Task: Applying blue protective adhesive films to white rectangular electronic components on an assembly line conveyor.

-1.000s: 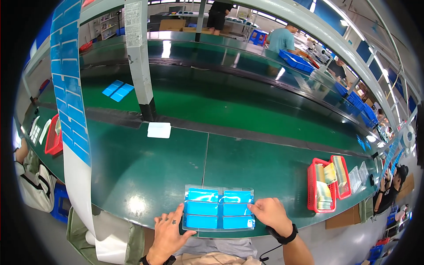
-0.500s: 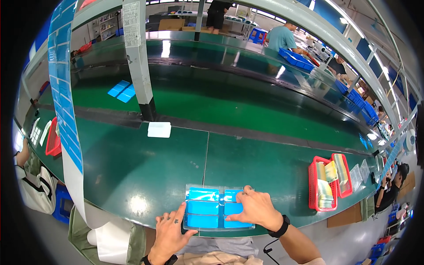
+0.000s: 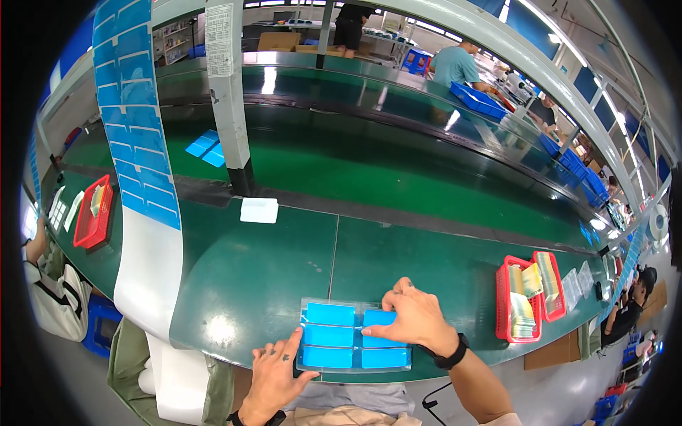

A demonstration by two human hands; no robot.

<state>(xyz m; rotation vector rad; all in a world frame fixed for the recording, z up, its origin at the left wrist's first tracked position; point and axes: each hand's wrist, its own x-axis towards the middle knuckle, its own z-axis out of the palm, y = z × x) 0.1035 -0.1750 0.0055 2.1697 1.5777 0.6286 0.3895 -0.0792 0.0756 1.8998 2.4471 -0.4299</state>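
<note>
A clear plastic sheet or shallow tray (image 3: 359,360) with several blue rectangles in two columns lies at the table's front edge. My left hand (image 3: 273,369) is open at its left side, index finger and thumb spread along the edge. My right hand (image 3: 423,323) lies over the upper right rectangles. Its thumb rests on the blue surface, apart from the bent fingers, which partly cover the top right rectangle (image 3: 374,319). Whether the fingers pinch anything beneath is hidden.
A long strip of blue labels on white backing (image 3: 145,142) hangs at the left. Red baskets (image 3: 503,305) with stacked cards stand right; another red basket (image 3: 94,213) stands left. A white pad (image 3: 259,210) lies near the grey post (image 3: 229,106). Co-workers sit on both sides.
The hanging blue strip appears farther right and wider, its white lower part showing more. My right thumb has slid up from the lower rectangle to the middle one. My left hand stays nearly in place.
</note>
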